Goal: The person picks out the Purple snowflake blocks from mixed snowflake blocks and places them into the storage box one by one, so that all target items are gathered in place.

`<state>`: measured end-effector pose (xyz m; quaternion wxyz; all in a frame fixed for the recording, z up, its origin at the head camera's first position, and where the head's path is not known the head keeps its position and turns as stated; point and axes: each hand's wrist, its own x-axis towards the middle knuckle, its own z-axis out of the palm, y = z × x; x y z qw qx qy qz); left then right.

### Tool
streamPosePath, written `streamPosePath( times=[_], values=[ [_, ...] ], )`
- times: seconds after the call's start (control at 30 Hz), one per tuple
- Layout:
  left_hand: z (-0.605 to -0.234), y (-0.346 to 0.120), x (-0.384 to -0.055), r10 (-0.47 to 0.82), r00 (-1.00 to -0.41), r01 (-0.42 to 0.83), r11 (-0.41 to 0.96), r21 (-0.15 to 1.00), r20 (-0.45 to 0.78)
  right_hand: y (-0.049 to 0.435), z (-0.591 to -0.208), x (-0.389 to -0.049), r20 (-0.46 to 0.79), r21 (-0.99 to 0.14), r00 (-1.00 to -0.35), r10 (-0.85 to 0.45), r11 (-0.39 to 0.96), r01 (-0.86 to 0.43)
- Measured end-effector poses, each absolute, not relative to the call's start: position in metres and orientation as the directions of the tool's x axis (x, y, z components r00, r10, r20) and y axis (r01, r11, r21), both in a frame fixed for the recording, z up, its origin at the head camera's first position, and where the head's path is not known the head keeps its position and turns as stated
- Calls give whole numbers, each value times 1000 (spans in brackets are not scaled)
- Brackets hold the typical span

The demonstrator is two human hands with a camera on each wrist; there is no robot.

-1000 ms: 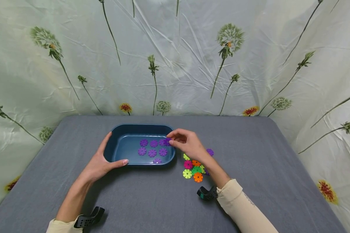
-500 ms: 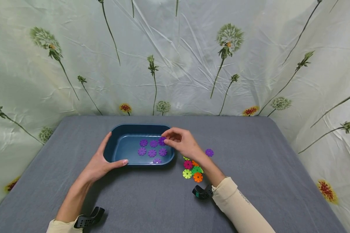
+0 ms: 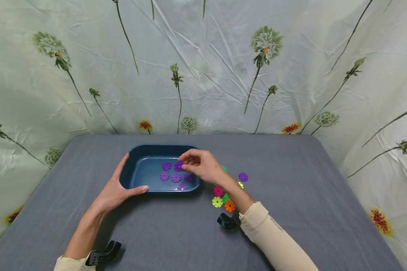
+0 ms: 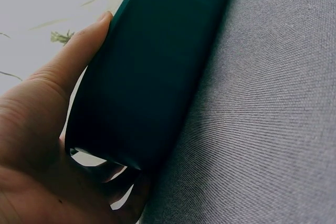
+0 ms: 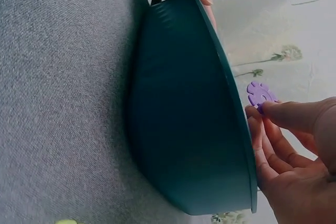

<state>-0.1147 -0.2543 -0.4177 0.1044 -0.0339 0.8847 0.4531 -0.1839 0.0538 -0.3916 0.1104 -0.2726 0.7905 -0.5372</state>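
Observation:
A dark blue rectangular tub [image 3: 144,171] with rounded corners stands on the table, several purple snowflake discs [image 3: 164,176] lying on its floor towards the right. My left hand [image 3: 113,192] grips the tub's left end, thumb along the near rim; in the left wrist view the fingers wrap the end wall. Above the tub's right half, my right hand [image 3: 203,167] pinches a purple snowflake disc [image 5: 258,93] between thumb and fingertips. The right wrist view shows that disc up at rim height, held upright.
Right of the tub lies a loose group of discs, among them a magenta disc [image 3: 218,191], a yellow disc [image 3: 217,202] and an orange disc [image 3: 230,206]. A purple disc [image 3: 243,177] lies farther right. My right forearm covers part of the group. Flowered cloth [image 3: 203,75] hangs behind.
My right hand has moved left over the tub, from its right rim inward, carrying the purple snowflake disc. My left hand keeps its grip on the tub.

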Motion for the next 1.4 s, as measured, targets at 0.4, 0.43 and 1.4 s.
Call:
streamPosePath(
  times=[0.4,0.43,1.4],
  values=[
    [-418,-253,-115,23,-973,-173,584,793,-229,40,-393,-184,54,-868,-809,-585,373,-328],
    [-418,-253,-115,22,-973,-176,583,793,-232,38,-393,-184,49,-866,-808,-587,379,-328],
    [-420,-253,-116,26,-972,-174,584,793,-232,9,-392,-187,-136,-782,-704,-697,512,-355]
  ],
)
